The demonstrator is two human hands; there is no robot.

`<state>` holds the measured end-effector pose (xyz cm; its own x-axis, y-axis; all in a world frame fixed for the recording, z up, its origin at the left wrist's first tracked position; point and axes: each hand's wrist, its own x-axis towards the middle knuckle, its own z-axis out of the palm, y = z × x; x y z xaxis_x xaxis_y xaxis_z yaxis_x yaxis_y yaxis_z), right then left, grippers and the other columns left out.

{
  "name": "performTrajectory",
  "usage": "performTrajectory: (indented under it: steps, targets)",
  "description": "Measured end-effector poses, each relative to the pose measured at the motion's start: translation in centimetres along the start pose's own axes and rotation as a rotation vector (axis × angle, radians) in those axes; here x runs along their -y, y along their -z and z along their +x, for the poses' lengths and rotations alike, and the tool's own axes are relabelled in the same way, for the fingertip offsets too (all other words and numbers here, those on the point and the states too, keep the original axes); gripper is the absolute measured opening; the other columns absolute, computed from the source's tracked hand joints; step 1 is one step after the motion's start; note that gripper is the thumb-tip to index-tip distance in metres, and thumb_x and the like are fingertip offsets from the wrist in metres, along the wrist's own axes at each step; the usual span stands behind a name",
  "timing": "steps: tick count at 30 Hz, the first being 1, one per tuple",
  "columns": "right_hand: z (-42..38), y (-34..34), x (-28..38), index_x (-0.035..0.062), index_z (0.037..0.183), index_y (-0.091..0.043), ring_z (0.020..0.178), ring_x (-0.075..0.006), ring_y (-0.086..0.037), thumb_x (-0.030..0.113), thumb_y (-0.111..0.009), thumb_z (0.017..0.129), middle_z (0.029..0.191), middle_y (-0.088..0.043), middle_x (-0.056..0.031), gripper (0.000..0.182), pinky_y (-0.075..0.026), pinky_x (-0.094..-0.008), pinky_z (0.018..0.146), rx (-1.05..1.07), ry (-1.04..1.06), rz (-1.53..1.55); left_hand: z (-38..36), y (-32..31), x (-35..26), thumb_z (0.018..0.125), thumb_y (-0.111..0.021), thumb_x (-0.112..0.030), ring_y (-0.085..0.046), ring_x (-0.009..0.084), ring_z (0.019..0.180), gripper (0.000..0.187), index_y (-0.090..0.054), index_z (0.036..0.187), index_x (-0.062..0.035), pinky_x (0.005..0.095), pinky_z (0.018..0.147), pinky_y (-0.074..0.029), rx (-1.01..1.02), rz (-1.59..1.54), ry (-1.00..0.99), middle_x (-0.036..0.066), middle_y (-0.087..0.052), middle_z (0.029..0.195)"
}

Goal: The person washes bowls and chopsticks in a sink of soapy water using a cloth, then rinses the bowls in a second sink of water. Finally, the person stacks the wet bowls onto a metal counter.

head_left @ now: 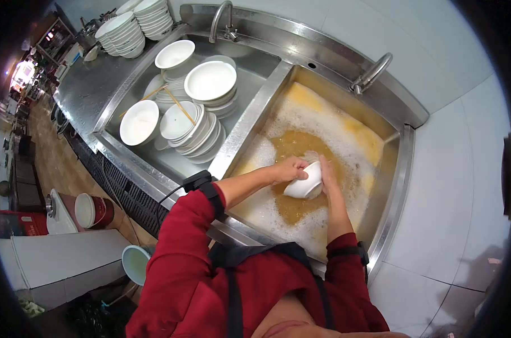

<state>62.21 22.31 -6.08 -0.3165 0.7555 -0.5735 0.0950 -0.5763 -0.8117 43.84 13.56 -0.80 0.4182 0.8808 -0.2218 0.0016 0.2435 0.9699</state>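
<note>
White bowl (304, 183), tilted, sits between both hands, just above or at the surface of the brown water (289, 147); can't tell if it touches. Left grip (291, 170) is closed on its upper left edge, thumb on the near face, fingers bent. Right grip (327, 177) is wrapped along the right side, fingers pointing away from the body. So the bowl is pinched from two sides, both hands in contact, neither clearly nearer. Longest visible span runs roughly upper right to lower left, so the lower left end pokes out free, below the left thumb. Which way the mouth faces: can't tell cleanly. Cloth or sponge in the fingers: can't tell either, area's blurred.

Around it: white foam (354, 121) rings the brown patch inside the right-hand sink (405, 169). Bent faucet (374, 73) is at the far rim, off to the right, spout not over the bowl.

Metal divider (250, 121) separates this from the left-hand sink. Over there: plate stack (196, 135), large bowl (210, 80) on top of other dishes, another bowl (139, 123) near the left wall, and chopsticks (179, 105) across the plates. Bowl stacks (122, 35) stand on the steel worktop (86, 90), well apart from both hands.
</note>
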Motion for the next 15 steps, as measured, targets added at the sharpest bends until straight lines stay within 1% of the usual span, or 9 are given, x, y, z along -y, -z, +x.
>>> performTrajectory:
  steps: [2,4,5,6,7,8,9,11,15]
  targets:
    - [-0.2,1.2,-3.1,-0.0025,0.105,-0.06,0.09,-0.0209,-0.058,0.027,-0.053,0.087,0.094,-0.063,-0.0097,0.035,-0.046,-0.0337,0.078,-0.033,-0.019,0.077,-2.7,0.5,-3.7,0.082,-0.061,-0.022,-0.056,0.0114,0.078,0.028,-0.059,0.102,-0.0032,0.0268,0.07,-0.045,-0.066,-0.316,-0.033,0.002,-0.061,0.085]
    - [-1.0,1.7,-6.9,-0.0005,0.107,-0.059,0.087,-0.0194,-0.058,0.024,-0.06,0.083,0.094,-0.064,-0.0087,0.035,-0.045,-0.0332,0.077,0.008,0.228,-0.664,-4.7,2.4,-5.2,0.083,-0.061,-0.026,-0.056,0.0107,0.079,0.032,-0.058,0.105,-0.0038,0.0261,0.069,-0.045,-0.201,-0.292,-0.187,0.001,-0.06,0.088]
    - [-1.5,2.5,-8.0,0.0,0.106,-0.059,0.086,-0.0181,-0.058,0.021,-0.063,0.078,0.094,-0.064,-0.0089,0.035,-0.046,-0.0334,0.078,0.208,0.114,-0.719,-6.7,3.6,-7.3,0.084,-0.06,-0.032,-0.055,0.0098,0.077,0.035,-0.058,0.105,-0.0045,0.0255,0.068,-0.045,-0.291,-0.194,-0.186,0.001,-0.06,0.088]
    - [-4.8,1.8,-6.2,-0.0015,0.116,-0.054,0.086,-0.022,-0.059,0.021,-0.065,0.076,0.096,-0.064,-0.01,0.047,-0.047,-0.0354,0.078,0.363,0.244,-0.751,-8.4,4.5,-8.9,0.085,-0.058,-0.035,-0.054,0.0089,0.075,0.034,-0.058,0.103,-0.005,0.0244,0.065,-0.044,-0.416,-0.138,-0.254,0.0,-0.059,0.085]
    - [-5.1,2.1,-6.4,-0.0015,0.116,-0.054,0.086,-0.022,-0.059,0.021,-0.065,0.076,0.096,-0.064,-0.01,0.047,-0.047,-0.0354,0.078,0.357,0.245,-0.75,-10.3,5.5,-11.0,0.086,-0.057,-0.034,-0.053,0.0092,0.078,0.035,-0.057,0.101,-0.0028,0.026,0.07,-0.045,-0.566,0.005,-0.32,0.0,-0.057,0.084]
    - [-5.2,2.6,-6.8,-0.0019,0.113,-0.055,0.084,-0.0219,-0.059,0.021,-0.066,0.073,0.093,-0.065,-0.0115,0.047,-0.048,-0.0346,0.077,0.364,0.189,-1.067,-11.9,7.2,-11.8,0.087,-0.055,-0.034,-0.053,0.0102,0.077,0.036,-0.057,0.102,-0.0017,0.0263,0.07,-0.046,-0.676,0.055,-0.33,0.001,-0.057,0.081]
    - [-5.4,3.2,-7.2,-0.0023,0.109,-0.057,0.083,-0.0217,-0.06,0.02,-0.068,0.069,0.091,-0.065,-0.0131,0.047,-0.048,-0.0337,0.076,0.363,0.124,-1.382,-12.4,10.3,-9.4,0.088,-0.054,-0.03,-0.055,0.0136,0.073,0.031,-0.058,0.096,-0.0002,0.0288,0.067,-0.046,-1.01,0.323,-0.334,0.003,-0.059,0.079]
    - [-5.5,5.0,-8.5,-0.0033,0.102,-0.06,0.081,-0.0206,-0.06,0.019,-0.067,0.065,0.087,-0.065,-0.0166,0.044,-0.048,-0.0325,0.073,0.286,0.177,-1.375,-15.8,11.2,-13.3,0.087,-0.053,-0.024,-0.057,0.0223,0.069,0.025,-0.058,0.089,0.0004,0.0344,0.064,-0.044,-1.109,0.477,-0.364,0.011,-0.06,0.073]
    - [-4.4,7.1,-7.9,-0.0026,0.099,-0.062,0.077,-0.02,-0.06,0.009,-0.06,0.068,0.085,-0.065,-0.0113,0.033,-0.048,-0.0315,0.07,0.222,0.161,-0.938,-18.4,17.0,-9.0,0.085,-0.053,-0.02,-0.056,0.0325,0.065,0.02,-0.057,0.085,-0.0003,0.0399,0.06,-0.041,-1.46,0.778,-0.256,0.018,-0.058,0.07]
